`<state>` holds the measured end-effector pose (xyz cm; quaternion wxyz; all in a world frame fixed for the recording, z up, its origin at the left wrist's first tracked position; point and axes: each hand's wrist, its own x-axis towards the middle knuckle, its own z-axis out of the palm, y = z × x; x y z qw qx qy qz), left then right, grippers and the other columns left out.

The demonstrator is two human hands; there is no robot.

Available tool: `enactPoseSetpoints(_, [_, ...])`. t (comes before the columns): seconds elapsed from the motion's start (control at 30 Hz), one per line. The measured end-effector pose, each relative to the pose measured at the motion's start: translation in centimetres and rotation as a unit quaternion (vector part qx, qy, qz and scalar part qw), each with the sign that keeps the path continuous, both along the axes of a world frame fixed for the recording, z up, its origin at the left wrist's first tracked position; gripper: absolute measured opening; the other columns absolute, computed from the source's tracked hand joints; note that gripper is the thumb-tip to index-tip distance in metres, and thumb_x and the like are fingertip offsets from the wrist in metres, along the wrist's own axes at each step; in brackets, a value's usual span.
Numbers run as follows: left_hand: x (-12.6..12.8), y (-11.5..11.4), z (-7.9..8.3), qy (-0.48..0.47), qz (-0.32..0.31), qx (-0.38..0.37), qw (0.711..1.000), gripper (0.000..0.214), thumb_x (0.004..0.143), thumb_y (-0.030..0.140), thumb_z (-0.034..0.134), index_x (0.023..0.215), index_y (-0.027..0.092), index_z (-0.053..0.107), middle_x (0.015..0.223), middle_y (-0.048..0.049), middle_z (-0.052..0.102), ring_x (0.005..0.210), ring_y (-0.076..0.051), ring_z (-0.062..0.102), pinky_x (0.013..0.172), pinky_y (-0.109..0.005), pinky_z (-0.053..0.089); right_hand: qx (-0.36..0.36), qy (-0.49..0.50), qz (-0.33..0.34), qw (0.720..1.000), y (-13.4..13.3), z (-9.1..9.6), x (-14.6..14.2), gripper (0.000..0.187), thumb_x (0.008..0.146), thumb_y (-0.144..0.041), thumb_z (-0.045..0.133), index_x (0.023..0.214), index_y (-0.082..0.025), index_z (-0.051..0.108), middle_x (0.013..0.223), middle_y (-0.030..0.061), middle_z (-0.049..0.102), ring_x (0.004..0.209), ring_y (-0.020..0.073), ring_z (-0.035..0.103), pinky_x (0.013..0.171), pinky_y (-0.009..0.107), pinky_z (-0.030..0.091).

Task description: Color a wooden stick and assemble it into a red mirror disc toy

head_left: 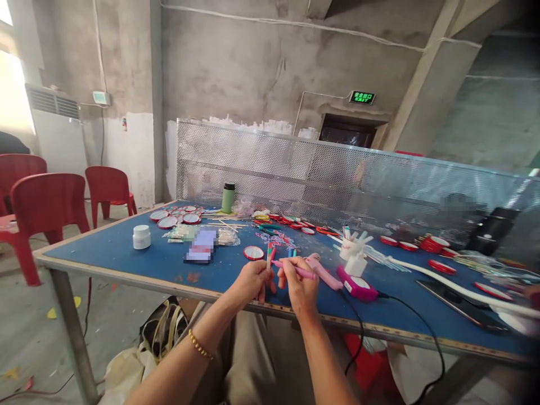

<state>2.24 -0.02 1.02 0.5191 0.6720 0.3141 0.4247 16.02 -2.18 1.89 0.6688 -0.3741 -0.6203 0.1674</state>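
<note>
At the lower centre of the frame, the left hand (252, 280), on an arm wearing a gold beaded bracelet (200, 344), pinches a thin strip (269, 257) that stands nearly upright above its fingertips. Just to the right of it, the right hand (302, 289) grasps a pink pen (304, 273) much like a writing tool, its tip pointing left toward the strip; whether the two touch is too small to tell. Both hands are at the near edge of a blue table (105, 253). Just beyond the left hand lies a red-rimmed disc (253, 252), and above that, at the centre, a pile of loose small coloured pieces (280, 240). Right of the right hand lie a pink tool (324, 272) and a magenta box (358, 286) with a black cord, with a white cup (349, 247) of sticks behind them. In the left half of the frame are a partly blurred phone (201, 246), a white jar (142, 237) and a green bottle (228, 198). A perforated metal panel (270, 163) runs behind the table, and red chairs (50, 197) stand at the left edge.
</note>
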Motion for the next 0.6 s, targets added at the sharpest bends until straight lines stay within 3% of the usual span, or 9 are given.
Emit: enactPoseSetpoints(0.6, [-0.04,-0.24,0.04,0.033,0.019,0.017,0.999,0.036,0.09,0.051,0.048,0.075,0.018,0.053,0.064,-0.0022,0.069,0.032,-0.007,0.046,0.035,-0.02,0.029,0.009,0.002,-0.015,1.0,0.0,-0.2,-0.27,0.026,0.091,-0.041,0.061,0.074,-0.02,0.062,0.057,-0.0036,0.061,0.04,0.0096,0.054,0.04,0.021,0.043])
